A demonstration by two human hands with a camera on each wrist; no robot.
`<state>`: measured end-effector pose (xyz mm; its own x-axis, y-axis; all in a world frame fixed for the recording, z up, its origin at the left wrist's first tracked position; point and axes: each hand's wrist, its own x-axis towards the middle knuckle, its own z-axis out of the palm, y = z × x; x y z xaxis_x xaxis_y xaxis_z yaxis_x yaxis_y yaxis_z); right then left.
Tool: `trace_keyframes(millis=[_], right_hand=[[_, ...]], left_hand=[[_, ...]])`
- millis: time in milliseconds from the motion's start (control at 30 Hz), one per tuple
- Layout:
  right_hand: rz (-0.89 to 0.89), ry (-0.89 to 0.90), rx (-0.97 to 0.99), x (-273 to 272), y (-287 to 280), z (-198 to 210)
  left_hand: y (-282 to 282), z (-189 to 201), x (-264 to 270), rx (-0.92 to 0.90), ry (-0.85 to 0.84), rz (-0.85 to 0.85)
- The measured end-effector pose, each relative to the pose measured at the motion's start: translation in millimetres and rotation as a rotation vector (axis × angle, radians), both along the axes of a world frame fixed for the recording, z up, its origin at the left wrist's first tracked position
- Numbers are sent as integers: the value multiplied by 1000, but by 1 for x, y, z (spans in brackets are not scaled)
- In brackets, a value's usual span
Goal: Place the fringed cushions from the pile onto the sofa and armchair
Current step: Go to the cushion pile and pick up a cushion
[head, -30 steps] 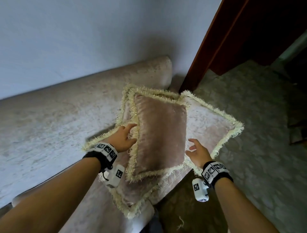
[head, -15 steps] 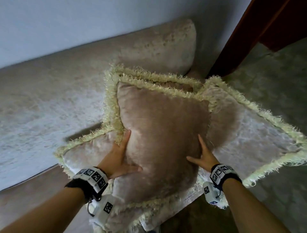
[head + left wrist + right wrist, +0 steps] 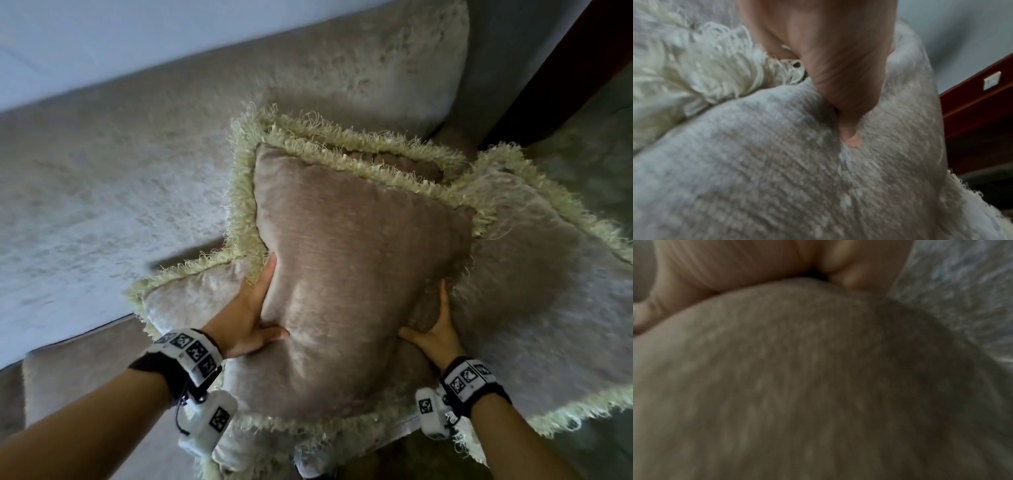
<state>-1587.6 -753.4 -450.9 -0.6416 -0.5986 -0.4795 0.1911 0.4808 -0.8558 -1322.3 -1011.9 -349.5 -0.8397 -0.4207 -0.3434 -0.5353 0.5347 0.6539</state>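
Note:
A pile of beige cushions with pale green fringe lies at the right end of the sofa (image 3: 120, 192). The top cushion (image 3: 352, 274) stands tilted toward me. My left hand (image 3: 269, 301) grips its left side, thumb dug into the front and fingers behind. My right hand (image 3: 424, 310) grips its right side the same way. In the left wrist view my thumb (image 3: 849, 113) sinks into the cushion fabric (image 3: 777, 178) beside the fringe (image 3: 705, 73). The right wrist view is blurred, with the cushion (image 3: 818, 386) filling it below my palm (image 3: 735, 264).
Under the held cushion lie a second cushion (image 3: 198, 294) at the left and a lighter one (image 3: 548, 274) hanging over the sofa's edge at the right. The armrest (image 3: 376, 68) rises behind. A dark wooden door frame (image 3: 555, 78) and patterned carpet (image 3: 599, 137) are at the right.
My hands went from hovering beside the top cushion to gripping its two sides, squeezing it narrower. My head has come closer to the pile.

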Motion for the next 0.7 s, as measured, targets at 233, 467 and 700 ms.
trace_keyframes(millis=[233,467,700], right_hand=[[130,50,24,6,-1,65],[273,232,-83,25,-51,133],[515,434,-183,80,-143,220]], left_hand=[[-4,23,15,-50,-29,31],[-13,88,51,-126,94,245],[-40,173,146,-358,12,403]])
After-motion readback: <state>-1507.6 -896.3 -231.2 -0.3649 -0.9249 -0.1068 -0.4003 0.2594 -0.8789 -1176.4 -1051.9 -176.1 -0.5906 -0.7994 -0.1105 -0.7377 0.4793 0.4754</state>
